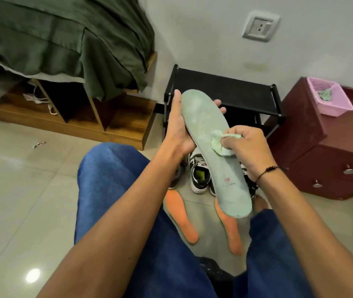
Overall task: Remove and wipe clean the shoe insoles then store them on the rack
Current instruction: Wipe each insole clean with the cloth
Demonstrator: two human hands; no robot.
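Centre frame, your left hand [178, 125] cradles the pale green insole [212, 151] from beneath, fingers curled round its far edge. Its long axis runs from upper left toward lower right, heel end nearest you. Your right hand [249, 149] pinches a crumpled cloth [219, 144] against its middle. Beyond, the black rack [225, 91] has open room on its top shelf; two orange insoles [181, 214] lie below.

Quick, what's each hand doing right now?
Left hand: holds the pale green insole from underneath.
Right hand: grips a small cloth, pressed on the insole.
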